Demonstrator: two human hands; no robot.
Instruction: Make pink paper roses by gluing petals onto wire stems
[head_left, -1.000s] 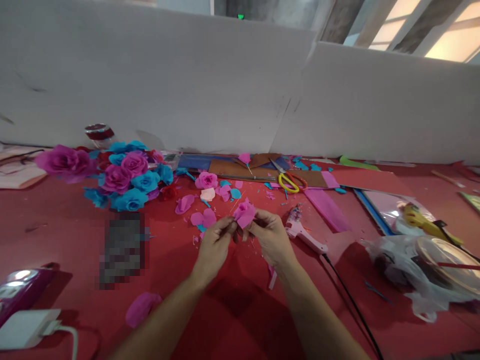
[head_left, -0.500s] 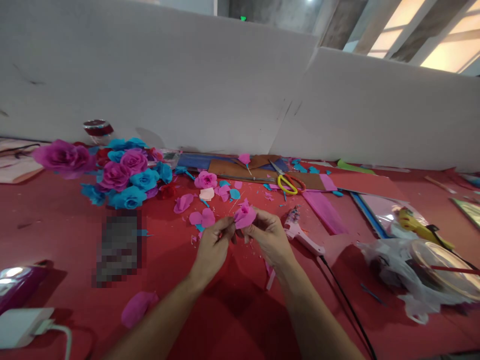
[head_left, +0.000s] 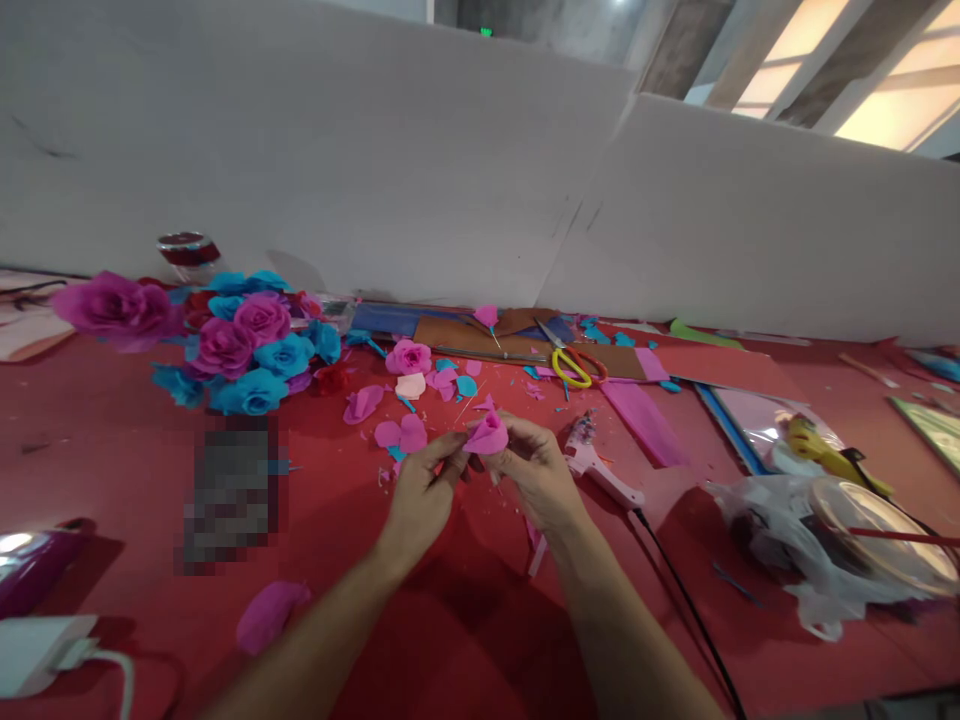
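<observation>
A small pink paper flower (head_left: 487, 434) is held up between my two hands over the red table (head_left: 330, 540). My left hand (head_left: 433, 490) pinches its left edge with thumb and fingers. On the other side, my right hand (head_left: 536, 470) is closed round the flower's right side and base. What lies under the flower is hidden by my fingers. Loose pink petals (head_left: 402, 434) lie just beyond my left hand, with a finished pink rose (head_left: 408, 357) farther back. A pink glue gun (head_left: 602, 470) rests right of my right hand.
Paper roses in pink and blue (head_left: 255, 345) stand in a bunch at the left. Yellow-and-red scissors (head_left: 571, 367) lie on brown paper (head_left: 465, 338) at the back. A yellow glue gun (head_left: 829, 450) and a plastic bag (head_left: 780, 540) are at right; a black cord (head_left: 686, 600) crosses the table.
The pink flower has turned a little between my fingers, and its folded centre shows differently. Both hands keep their hold. The whole view has shifted slightly.
</observation>
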